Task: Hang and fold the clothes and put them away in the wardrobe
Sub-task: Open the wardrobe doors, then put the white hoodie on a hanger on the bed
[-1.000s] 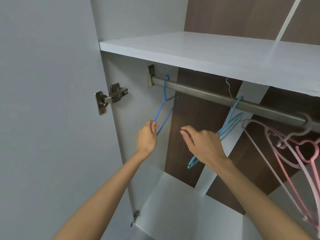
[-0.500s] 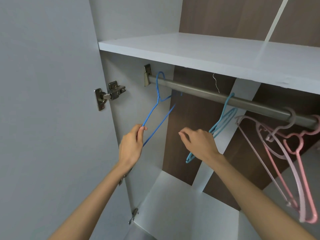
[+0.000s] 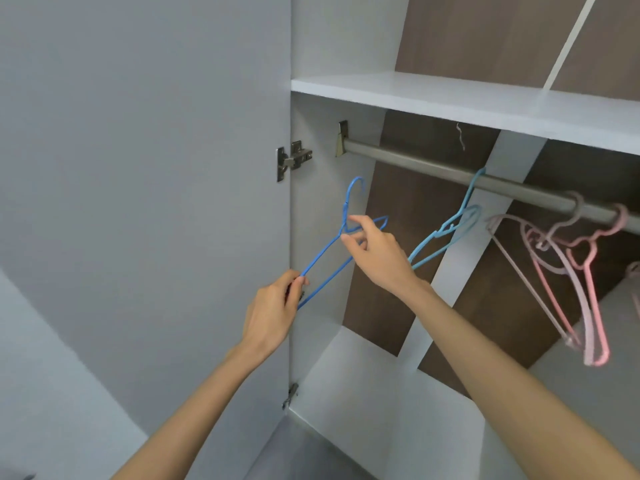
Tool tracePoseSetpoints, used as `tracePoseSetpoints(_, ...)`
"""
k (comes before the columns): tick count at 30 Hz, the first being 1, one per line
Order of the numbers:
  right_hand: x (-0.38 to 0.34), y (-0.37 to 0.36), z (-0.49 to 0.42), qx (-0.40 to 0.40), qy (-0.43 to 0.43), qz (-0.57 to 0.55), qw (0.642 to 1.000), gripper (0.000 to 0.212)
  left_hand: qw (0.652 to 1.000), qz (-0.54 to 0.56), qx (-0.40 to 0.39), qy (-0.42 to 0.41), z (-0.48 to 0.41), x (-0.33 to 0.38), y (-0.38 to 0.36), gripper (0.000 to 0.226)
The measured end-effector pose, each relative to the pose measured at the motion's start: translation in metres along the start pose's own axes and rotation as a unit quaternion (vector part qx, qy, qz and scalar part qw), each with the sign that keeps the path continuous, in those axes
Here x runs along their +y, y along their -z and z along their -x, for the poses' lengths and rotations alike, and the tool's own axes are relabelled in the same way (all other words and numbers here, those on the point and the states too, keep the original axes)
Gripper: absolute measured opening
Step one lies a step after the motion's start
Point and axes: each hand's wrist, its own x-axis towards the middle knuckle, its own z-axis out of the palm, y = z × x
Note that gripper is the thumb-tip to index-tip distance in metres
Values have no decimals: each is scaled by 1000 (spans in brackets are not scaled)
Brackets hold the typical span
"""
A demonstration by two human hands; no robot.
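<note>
Where the blue hanger (image 3: 325, 284) is: off the rail (image 3: 450, 173), just under it.
Left hand (image 3: 273, 313): fingers (image 3: 297, 283) pinch its low end.
Right hand (image 3: 377, 258): fingers (image 3: 350, 239) pinch its neck.

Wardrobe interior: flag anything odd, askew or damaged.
A thin pale thread dangles loose under the shelf, above the rail. The pink hangers hang bunched and overlapping. The blue hanger is off the rail, held by the left hand and right hand. No damage shows.

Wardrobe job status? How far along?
Done: nothing visible; the rail carries only a light blue hanger and pink hangers, no clothes. In hand: blue hanger, off the rail, gripped by left hand and right hand. Left: all hanging, folding, storing.
</note>
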Motion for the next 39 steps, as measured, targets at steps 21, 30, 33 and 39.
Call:
tracePoseSetpoints(21,-153,-129,243,-108,-156,-91,978,23,964,21,-263,27,281,-69,154,29)
tracePoseSetpoints(30,-142,-161,340,-183,-161,-58,968,27,951,-19,-250,178,371,-133,187,24)
tracePoseSetpoints(33,-145,-174,380,-229,-148,-75,959,25,950,-26,-217,222,415,-143,199,26)
tracePoseSetpoints(39,-173,-206,436,-301,-121,-95,941,26,940,-71,-167,289,496,-173,232,26)
